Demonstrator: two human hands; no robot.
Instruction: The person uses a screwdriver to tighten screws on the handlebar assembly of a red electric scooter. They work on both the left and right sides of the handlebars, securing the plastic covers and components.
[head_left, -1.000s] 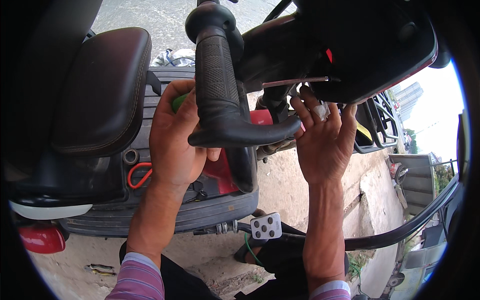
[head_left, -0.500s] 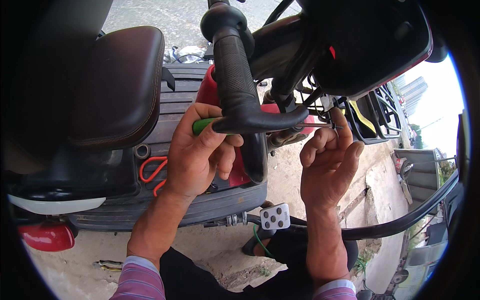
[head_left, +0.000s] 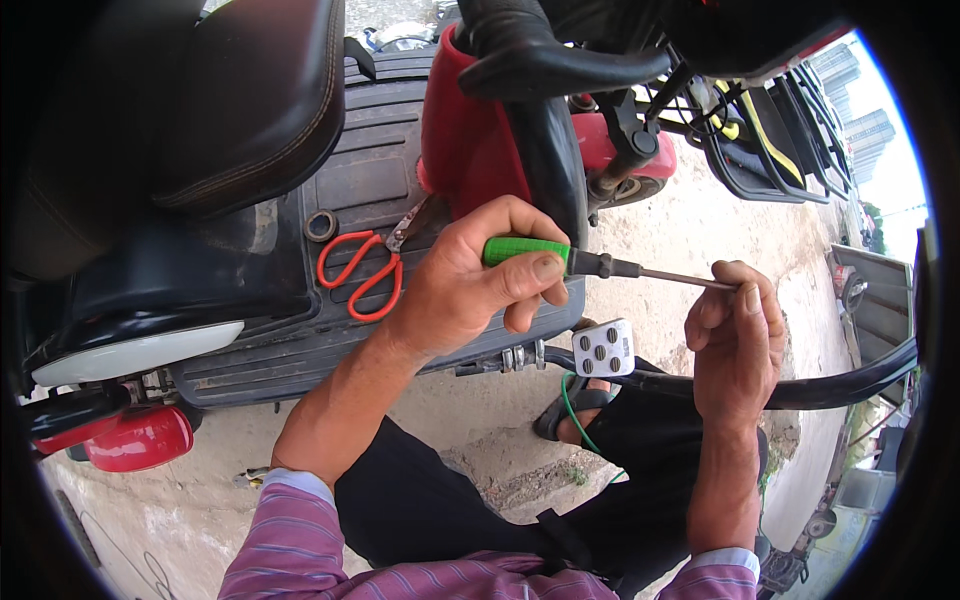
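Note:
My left hand (head_left: 465, 275) is closed around the green handle of a screwdriver (head_left: 525, 251), held level over the edge of a scooter's floorboard (head_left: 365, 185). The shaft points right. At its tip, the thumb and fingers of my right hand (head_left: 738, 340) pinch together; whether a small part is also between them I cannot make out. Farther off is the black handlebar lever (head_left: 565, 72), apart from both hands. Red-handled scissors (head_left: 392, 268) lie open on the floorboard left of my left hand, beside a dark metal ring (head_left: 321, 225).
A padded seat (head_left: 260, 120) stands at the left, and a red front body (head_left: 470, 145) rises ahead. A grey pedal (head_left: 604, 348) and a curved black bar (head_left: 840, 385) are below my hands. At the far right is a black rack (head_left: 750, 150).
Both hands and the screwdriver have come away from the handlebar lever, nearer and rightward. My right fingers, formerly partly spread, now pinch at the tip. The view has shifted, showing the whole scissors.

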